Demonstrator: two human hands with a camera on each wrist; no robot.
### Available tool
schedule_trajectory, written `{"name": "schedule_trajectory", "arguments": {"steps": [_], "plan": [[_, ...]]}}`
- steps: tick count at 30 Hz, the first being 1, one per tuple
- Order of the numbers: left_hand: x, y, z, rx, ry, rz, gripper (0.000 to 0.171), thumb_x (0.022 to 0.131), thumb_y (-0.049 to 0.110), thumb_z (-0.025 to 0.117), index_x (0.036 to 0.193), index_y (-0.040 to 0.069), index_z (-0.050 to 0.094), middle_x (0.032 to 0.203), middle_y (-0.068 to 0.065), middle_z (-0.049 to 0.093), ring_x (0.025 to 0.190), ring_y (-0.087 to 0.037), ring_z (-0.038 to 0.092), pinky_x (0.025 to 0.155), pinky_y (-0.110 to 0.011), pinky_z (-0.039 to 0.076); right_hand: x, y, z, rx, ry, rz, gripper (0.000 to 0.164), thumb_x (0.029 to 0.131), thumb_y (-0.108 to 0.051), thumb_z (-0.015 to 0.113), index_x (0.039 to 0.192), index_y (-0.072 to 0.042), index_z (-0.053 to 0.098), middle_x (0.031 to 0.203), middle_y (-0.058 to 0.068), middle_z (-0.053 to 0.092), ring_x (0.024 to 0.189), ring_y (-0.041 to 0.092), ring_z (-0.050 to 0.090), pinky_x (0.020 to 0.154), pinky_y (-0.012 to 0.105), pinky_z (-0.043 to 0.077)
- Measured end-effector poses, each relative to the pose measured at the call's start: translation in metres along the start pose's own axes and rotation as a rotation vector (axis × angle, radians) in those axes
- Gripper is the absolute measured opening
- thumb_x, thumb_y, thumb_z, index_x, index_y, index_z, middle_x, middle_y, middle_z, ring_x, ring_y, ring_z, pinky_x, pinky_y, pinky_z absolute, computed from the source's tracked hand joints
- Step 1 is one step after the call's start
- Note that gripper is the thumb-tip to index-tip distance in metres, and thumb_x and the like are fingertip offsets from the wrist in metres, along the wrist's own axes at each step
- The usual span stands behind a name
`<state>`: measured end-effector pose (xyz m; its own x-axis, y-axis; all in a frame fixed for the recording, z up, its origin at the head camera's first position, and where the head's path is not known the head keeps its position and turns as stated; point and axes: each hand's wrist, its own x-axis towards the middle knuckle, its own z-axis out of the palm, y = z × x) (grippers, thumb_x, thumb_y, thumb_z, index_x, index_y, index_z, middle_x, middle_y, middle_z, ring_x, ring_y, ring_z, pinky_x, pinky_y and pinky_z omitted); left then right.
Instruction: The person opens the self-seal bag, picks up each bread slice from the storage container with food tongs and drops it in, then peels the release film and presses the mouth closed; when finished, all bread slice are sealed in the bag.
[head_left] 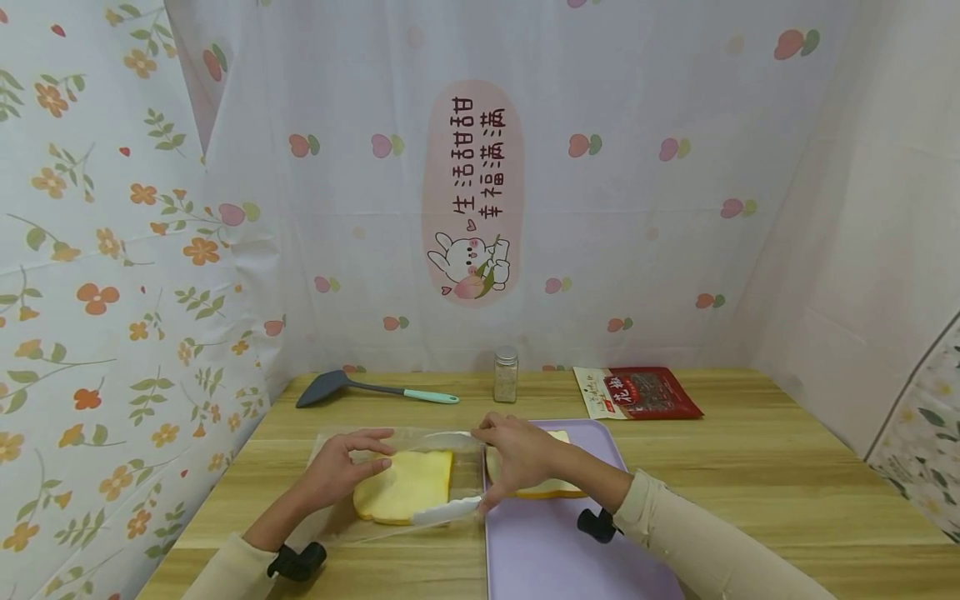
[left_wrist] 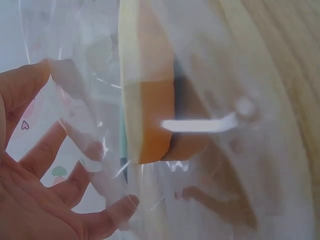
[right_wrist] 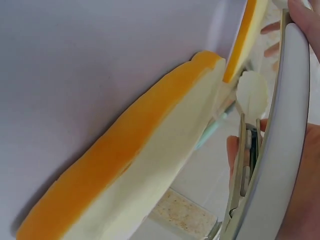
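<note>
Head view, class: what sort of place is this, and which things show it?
Probably a food-preparation area, though patterned cloth hung behind hints at a set-up corner. Bread slices, a spatula and a small jar suggest it.

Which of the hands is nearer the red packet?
Right. The right hand is left of the red packet and closer to the person; the left hand is much farther left.

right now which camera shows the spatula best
The head view: it shows the spatula whole, dark blade to light green handle, nothing in front of it. The left wrist view seems to catch a sliver through clear plastic; the right wrist view, a greenish strip, probably its handle.
</note>
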<state>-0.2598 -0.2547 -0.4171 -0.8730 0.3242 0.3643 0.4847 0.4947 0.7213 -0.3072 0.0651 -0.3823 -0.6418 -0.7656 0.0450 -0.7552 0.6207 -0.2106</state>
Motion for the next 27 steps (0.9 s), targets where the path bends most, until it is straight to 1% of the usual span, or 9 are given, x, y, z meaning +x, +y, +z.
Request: {"name": "schedule_trajectory", "arguments": {"steps": [3,6,9,11,14,18,20,23,27], "plan": [[0.001,-0.001,0.000,-0.001,0.003,-0.001,0.018,0.090,0.015,0.074,0.102,0.002,0.077,0.130,-0.022,0.062,0.126,-0.049,0.050,0.092,-0.062,0.046,-0.002,0.001,0.000,0.026,0.008,-0.012,0.105,0.062,-0.074,0.080,0.140,-0.008,0.056,0.124,0.002,0.054,0.100,0.013,0.053,0.080,0.027,0.048],[0.001,-0.002,0.000,-0.004,0.002,0.004,0.018,0.090,0.015,0.074,0.102,0.001,0.077,0.130,-0.022,0.062,0.126,-0.049,0.050,0.092,-0.063,0.045,-0.004,0.001,0.000,0.056,0.037,-0.030,0.096,0.065,-0.068,0.082,0.137,-0.008,0.060,0.118,-0.001,0.055,0.091,0.010,0.052,0.071,0.023,0.045],[0.001,-0.002,0.000,-0.003,-0.003,0.008,0.019,0.090,0.015,0.073,0.102,0.001,0.076,0.130,-0.022,0.062,0.126,-0.049,0.050,0.090,-0.060,0.047,-0.006,0.001,-0.001,0.078,0.075,-0.043,0.086,0.067,-0.062,0.083,0.133,-0.010,0.063,0.112,-0.003,0.056,0.085,0.009,0.051,0.066,0.022,0.043],[0.001,-0.002,-0.001,0.001,-0.008,0.010,0.019,0.090,0.015,0.073,0.103,0.001,0.076,0.130,-0.022,0.062,0.126,-0.049,0.050,0.088,-0.056,0.050,-0.007,0.001,-0.001,0.092,0.092,-0.047,0.080,0.069,-0.060,0.084,0.130,-0.012,0.066,0.109,-0.006,0.056,0.083,0.009,0.051,0.064,0.022,0.042],[0.000,-0.001,-0.001,0.004,-0.014,0.010,0.019,0.091,0.016,0.073,0.103,0.003,0.077,0.131,-0.023,0.061,0.126,-0.049,0.049,0.085,-0.052,0.052,-0.010,0.000,-0.001,0.118,0.104,-0.044,0.071,0.069,-0.059,0.084,0.124,-0.015,0.069,0.106,-0.010,0.057,0.085,0.010,0.053,0.067,0.023,0.043],[0.000,-0.001,-0.002,-0.005,-0.018,0.005,0.019,0.091,0.017,0.072,0.103,0.003,0.077,0.131,-0.023,0.061,0.127,-0.050,0.048,0.087,-0.057,0.050,-0.015,0.001,-0.002,0.147,0.113,-0.033,0.061,0.070,-0.055,0.085,0.117,-0.017,0.072,0.108,-0.012,0.060,0.093,0.008,0.055,0.075,0.025,0.048],[0.000,0.000,-0.002,-0.005,-0.020,0.002,0.019,0.092,0.017,0.072,0.104,0.003,0.076,0.132,-0.023,0.061,0.127,-0.050,0.048,0.087,-0.057,0.050,-0.017,0.002,-0.003,0.153,0.116,-0.021,0.059,0.070,-0.052,0.086,0.116,-0.018,0.073,0.110,-0.013,0.061,0.095,0.007,0.055,0.078,0.028,0.048],[-0.001,0.000,-0.003,0.001,-0.024,-0.001,0.019,0.092,0.017,0.072,0.104,0.003,0.076,0.132,-0.023,0.061,0.127,-0.050,0.049,0.084,-0.050,0.053,-0.022,0.005,-0.004,0.157,0.117,0.006,0.057,0.069,-0.050,0.088,0.115,-0.020,0.073,0.111,-0.014,0.061,0.094,0.007,0.055,0.078,0.030,0.048],[-0.001,0.001,-0.004,0.007,-0.028,0.000,0.019,0.092,0.016,0.072,0.104,0.003,0.076,0.132,-0.022,0.060,0.127,-0.049,0.049,0.082,-0.040,0.053,-0.032,0.011,-0.006,0.148,0.124,0.023,0.057,0.067,-0.046,0.090,0.114,-0.020,0.073,0.106,-0.013,0.061,0.090,0.008,0.054,0.075,0.030,0.047]]}}
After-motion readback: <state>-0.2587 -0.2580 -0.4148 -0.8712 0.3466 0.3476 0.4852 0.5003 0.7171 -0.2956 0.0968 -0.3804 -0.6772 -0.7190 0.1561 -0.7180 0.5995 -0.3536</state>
